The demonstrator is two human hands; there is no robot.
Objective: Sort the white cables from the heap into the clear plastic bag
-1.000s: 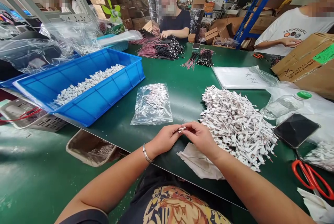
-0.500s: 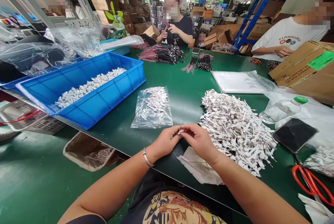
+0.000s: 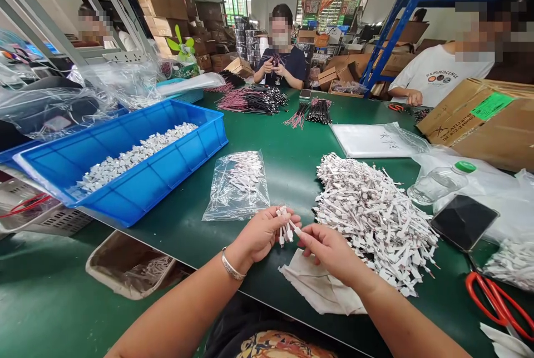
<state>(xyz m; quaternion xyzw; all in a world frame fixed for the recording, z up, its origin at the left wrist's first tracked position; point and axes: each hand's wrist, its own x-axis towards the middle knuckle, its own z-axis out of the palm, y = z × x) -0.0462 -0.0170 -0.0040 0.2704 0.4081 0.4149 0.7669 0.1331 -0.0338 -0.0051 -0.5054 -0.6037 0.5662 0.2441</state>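
A small bunch of short white cables (image 3: 284, 230) with white connector ends is pinched in my left hand (image 3: 259, 234). My right hand (image 3: 329, 248) closes its thumb and finger on the end of one white cable (image 3: 297, 230) at the bunch's right side. Just beyond my right hand rises a large heap of similar white cables (image 3: 371, 213). A clear plastic bag (image 3: 237, 185) with more of them inside lies past my left hand. Under my right forearm is a pale cloth (image 3: 319, 286) on the green table.
At the left stands a blue bin (image 3: 167, 174) of small white parts. Red-handled scissors (image 3: 496, 302), a black flat pad (image 3: 464, 222), a bottle with a green cap (image 3: 442, 180) and a cardboard box (image 3: 479, 124) line the right. A co-worker (image 3: 280, 58) sits opposite, behind black-and-pink cables (image 3: 254, 100).
My hands have drawn slightly apart, and the white cable bunch now shows fanned out between them. The view has tilted up a little. The co-worker opposite has brought both hands together.
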